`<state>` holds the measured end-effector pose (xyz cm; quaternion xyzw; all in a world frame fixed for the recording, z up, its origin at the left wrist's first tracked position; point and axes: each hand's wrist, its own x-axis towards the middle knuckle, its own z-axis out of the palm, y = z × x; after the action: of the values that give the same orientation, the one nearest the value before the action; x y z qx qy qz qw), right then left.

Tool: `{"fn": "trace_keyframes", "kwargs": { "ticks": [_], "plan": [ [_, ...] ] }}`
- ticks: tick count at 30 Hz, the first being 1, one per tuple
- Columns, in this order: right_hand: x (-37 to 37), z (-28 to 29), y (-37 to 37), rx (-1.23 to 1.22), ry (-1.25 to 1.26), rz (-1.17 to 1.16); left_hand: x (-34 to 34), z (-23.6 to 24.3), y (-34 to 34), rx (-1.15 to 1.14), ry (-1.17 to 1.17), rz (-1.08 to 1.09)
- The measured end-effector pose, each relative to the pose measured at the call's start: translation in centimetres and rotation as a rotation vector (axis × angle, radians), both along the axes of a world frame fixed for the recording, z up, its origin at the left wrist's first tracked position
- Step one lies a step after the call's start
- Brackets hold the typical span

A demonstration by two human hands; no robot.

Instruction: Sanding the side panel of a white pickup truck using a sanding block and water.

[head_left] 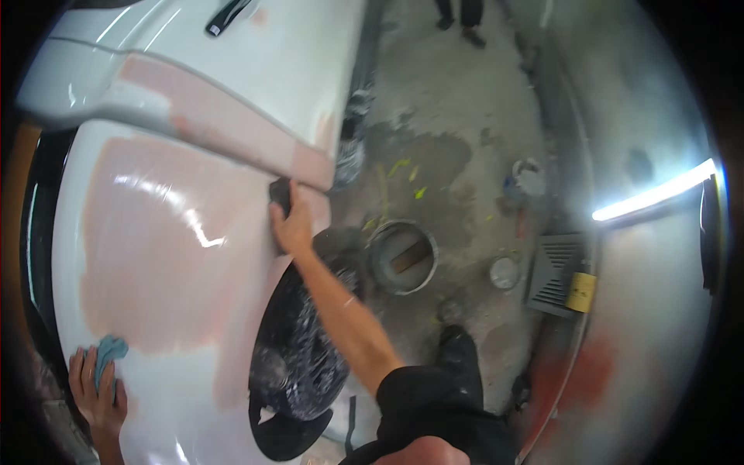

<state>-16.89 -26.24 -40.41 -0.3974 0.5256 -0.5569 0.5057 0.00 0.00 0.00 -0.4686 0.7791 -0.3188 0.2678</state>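
Observation:
My right hand (293, 226) is closed round a small dark sanding block (280, 197). It presses the block to the edge of a white car's rear side panel (155, 256), close to the door gap and above the wheel arch. Pinkish primer covers much of this panel, and a band of it runs along the door (209, 108). At the lower left, my left hand (97, 394) lies on the white paint with its fingers curled over a crumpled teal cloth (111, 353). The fingers partly hide the cloth.
Clear plastic film wraps the wheel (310, 349) beside my right forearm. On the concrete floor stand a round bucket (372, 267) with a brown block inside and a small tub (504, 273). A grey vented panel (554, 271) leans by the wall, near a bright tube light (655, 191). Another person's legs (465, 15) show far off.

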Motion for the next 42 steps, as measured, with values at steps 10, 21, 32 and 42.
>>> {"fn": "trace_keyframes", "kwargs": {
  "ticks": [10,21,32,42],
  "plan": [
    [-1.9,6.3,6.1,-0.168,0.079,0.095,0.1,0.3,1.4,-0.026,0.08,0.065],
    [-1.8,4.5,7.4,-0.223,0.102,0.133,0.9,2.0,1.9,0.019,-0.018,-0.003],
    [-2.4,2.4,8.8,-0.305,0.039,0.105,-0.9,0.8,0.1,0.022,-0.052,-0.004],
    [-2.5,1.6,9.0,-0.118,-0.009,0.124,-1.1,1.3,-0.3,0.036,-0.081,-0.023]
  ]
}}
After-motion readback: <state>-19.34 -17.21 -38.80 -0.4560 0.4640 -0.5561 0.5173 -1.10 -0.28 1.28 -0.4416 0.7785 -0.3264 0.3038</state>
